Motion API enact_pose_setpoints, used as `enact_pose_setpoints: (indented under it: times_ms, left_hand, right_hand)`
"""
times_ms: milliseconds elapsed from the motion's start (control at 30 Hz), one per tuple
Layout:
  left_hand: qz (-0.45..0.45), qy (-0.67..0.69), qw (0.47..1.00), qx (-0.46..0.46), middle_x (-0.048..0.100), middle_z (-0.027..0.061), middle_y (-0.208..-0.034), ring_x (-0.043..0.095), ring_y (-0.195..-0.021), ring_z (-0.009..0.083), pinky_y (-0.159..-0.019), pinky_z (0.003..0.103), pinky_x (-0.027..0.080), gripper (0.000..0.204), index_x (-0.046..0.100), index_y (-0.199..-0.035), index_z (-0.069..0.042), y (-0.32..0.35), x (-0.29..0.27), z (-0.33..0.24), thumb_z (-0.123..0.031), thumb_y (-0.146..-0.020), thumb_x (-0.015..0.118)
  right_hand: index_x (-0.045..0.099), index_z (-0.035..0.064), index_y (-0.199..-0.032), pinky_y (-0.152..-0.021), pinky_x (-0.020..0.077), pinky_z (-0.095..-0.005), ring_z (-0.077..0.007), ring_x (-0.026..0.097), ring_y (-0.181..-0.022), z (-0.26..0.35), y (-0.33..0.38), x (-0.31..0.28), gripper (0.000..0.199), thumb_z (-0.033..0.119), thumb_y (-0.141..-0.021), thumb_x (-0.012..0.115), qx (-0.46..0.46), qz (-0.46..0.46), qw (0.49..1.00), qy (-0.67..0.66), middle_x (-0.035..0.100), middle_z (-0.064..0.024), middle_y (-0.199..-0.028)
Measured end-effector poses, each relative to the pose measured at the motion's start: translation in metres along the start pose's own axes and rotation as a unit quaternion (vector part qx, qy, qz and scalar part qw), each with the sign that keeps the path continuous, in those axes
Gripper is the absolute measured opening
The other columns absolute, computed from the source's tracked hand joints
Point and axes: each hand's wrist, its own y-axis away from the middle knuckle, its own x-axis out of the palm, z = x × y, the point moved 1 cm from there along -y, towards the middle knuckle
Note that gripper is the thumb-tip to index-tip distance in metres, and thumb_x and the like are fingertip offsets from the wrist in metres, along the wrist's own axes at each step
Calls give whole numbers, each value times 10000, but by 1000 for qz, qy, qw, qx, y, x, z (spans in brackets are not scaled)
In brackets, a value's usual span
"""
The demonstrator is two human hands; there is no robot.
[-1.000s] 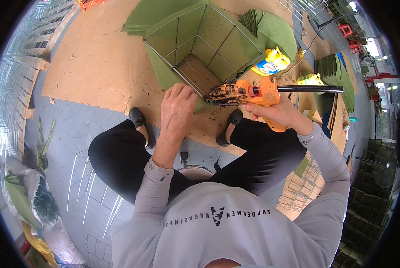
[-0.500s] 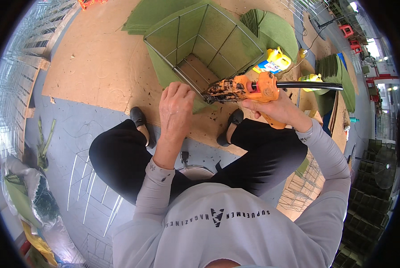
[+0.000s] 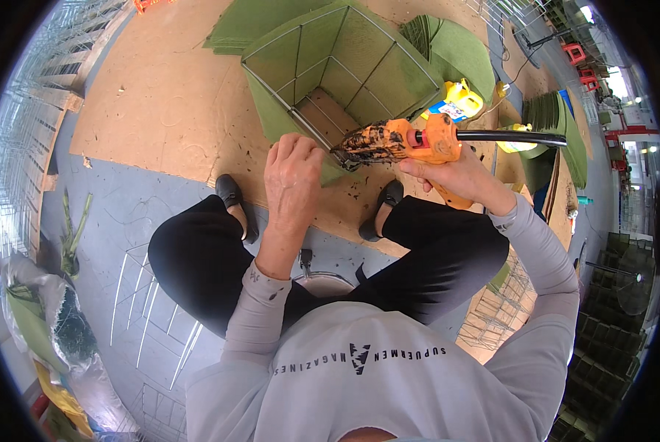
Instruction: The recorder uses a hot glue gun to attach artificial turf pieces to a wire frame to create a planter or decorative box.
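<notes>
My right hand (image 3: 459, 177) grips an orange glue gun (image 3: 403, 141) with a blackened nozzle and a black glue stick sticking out of its back. The nozzle points at the near bottom corner of a square wire frame basket (image 3: 337, 70) lined with green felt. My left hand (image 3: 294, 177) presses flat on the green felt at that near corner, just left of the nozzle. I sit with my knees apart, and my black shoes rest on the brown board in front of the basket.
Stacks of green felt sheets (image 3: 455, 51) lie behind and to the right of the basket. A yellow bottle (image 3: 459, 99) stands at the right. Bare wire frames (image 3: 153, 309) lie on the grey floor at the left, with bags of scraps (image 3: 42, 324).
The glue gun has moved slightly up and left toward the basket's corner. My left hand has shifted a little along the felt edge.
</notes>
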Motion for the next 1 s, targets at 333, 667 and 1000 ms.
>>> enact_pose_setpoints:
  times_ms: [333, 667, 1000]
  left_hand:
    - [-5, 1, 1000, -9, 636, 43, -887, 589, -956, 240, -831, 366, 493, 112, 671, -798, -39, -1, -1, -1, -22, -687, 675]
    - [1, 1, 1000, -13, 628, 39, -888, 585, -952, 242, -831, 369, 490, 122, 657, -808, -44, 0, -2, -1, -22, -689, 662]
    - [-5, -10, 1000, -16, 635, 37, -903, 588, -983, 238, -849, 367, 489, 134, 673, -814, -46, 0, 0, 1, -33, -681, 678]
  right_hand:
    - [580, 30, -1045, -524, 487, -244, -81, 565, -580, 4, -7, 1, 388, 295, -839, 775, -20, -6, 1000, 11, 611, -14, -792]
    - [598, 35, -975, -510, 468, -241, -85, 553, -542, 12, -14, 5, 333, 287, -844, 771, -29, -3, 1000, 10, 591, -13, -718]
    - [631, 53, -947, -519, 451, -243, -78, 548, -536, 19, -19, 10, 403, 416, -830, 762, -61, -11, 998, 30, 582, 0, -692]
